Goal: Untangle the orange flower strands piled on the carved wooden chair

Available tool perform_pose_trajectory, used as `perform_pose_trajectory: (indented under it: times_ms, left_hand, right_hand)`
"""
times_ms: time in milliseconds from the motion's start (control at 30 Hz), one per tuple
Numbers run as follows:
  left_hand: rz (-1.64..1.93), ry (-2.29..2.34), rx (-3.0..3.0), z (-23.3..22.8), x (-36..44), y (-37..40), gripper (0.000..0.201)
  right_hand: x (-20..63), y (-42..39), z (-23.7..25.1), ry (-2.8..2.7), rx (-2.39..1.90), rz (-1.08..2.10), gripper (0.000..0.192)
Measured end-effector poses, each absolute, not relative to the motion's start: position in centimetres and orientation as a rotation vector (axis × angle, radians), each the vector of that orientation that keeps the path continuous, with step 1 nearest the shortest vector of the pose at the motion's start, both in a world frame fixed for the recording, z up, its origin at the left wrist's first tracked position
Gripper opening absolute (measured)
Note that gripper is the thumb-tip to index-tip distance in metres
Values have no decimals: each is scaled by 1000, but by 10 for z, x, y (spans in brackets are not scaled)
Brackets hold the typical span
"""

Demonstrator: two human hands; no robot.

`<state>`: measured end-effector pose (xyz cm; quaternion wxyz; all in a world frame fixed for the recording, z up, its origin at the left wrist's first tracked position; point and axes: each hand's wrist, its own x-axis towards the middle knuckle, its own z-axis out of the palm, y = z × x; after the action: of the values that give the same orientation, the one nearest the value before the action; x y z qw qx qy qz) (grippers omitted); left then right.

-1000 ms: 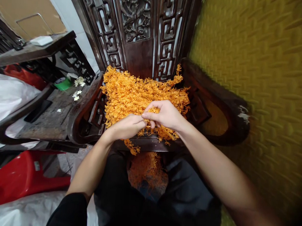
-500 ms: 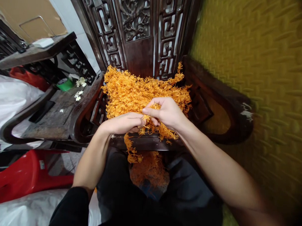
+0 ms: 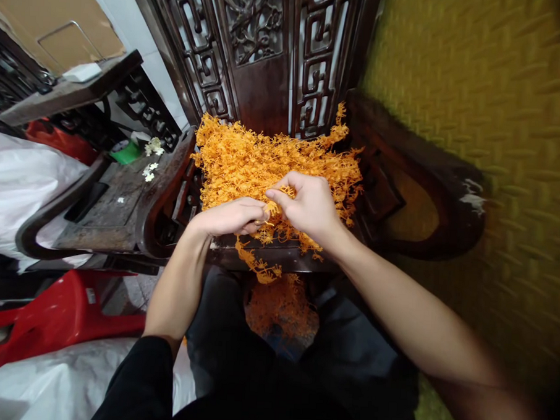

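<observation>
A heap of orange plastic flower sprigs (image 3: pixel 245 162) fills the seat of a dark carved wooden chair (image 3: pixel 278 256). My left hand (image 3: pixel 231 216) and my right hand (image 3: pixel 308 202) meet at the heap's front edge, both pinching the same orange strand (image 3: pixel 259 268), which dangles over the seat's front rail. More orange sprigs (image 3: pixel 280 306) lie in a pile between my knees below the seat.
A second dark wooden chair (image 3: pixel 108 209) stands to the left with small white flowers (image 3: pixel 149 170) and a green object (image 3: pixel 125 152) on it. A red plastic stool (image 3: pixel 57 318) and white plastic sheeting (image 3: pixel 17 174) lie at the left. A yellow textured wall (image 3: pixel 497 120) rises on the right.
Both hands stayed together on the orange strand. The hanging end swung slightly to the right and bunched up. The view shifted a little.
</observation>
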<state>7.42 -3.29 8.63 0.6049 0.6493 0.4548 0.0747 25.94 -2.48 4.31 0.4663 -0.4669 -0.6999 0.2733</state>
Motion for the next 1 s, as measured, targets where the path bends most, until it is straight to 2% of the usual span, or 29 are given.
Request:
perform_pose_trajectory:
  times_ms: [167, 333, 433, 533, 667, 733, 833, 1000]
  left_hand:
    - [243, 1067, 1488, 84, 77, -31, 22]
    - [293, 1075, 1461, 84, 79, -30, 21]
    - [184, 977, 1534, 90, 74, -35, 23]
    - [109, 891, 1539, 95, 68, -41, 26]
    - [234, 938, 1464, 93, 65, -43, 26]
    - [271, 939, 1435, 90, 66, -42, 25]
    - [299, 946, 1489, 86, 68, -39, 23]
    - [362, 1067, 1678, 81, 70, -35, 27]
  right_hand:
    - [256, -23, 39, -1620, -1101, 873, 19]
    - [252, -18, 36, -1714, -1054, 431, 12]
    - [267, -3, 34, -1642, -1110, 390, 11]
    - [289, 12, 33, -1309, -1232, 632, 15]
    - [292, 8, 30, -1240, -1033, 1400, 33]
    - [282, 0, 29, -1275, -918, 1668, 37]
    - [271, -9, 29, -1295, -823, 1815, 33]
    - [268, -7, 32, -1223, -779, 1792, 31]
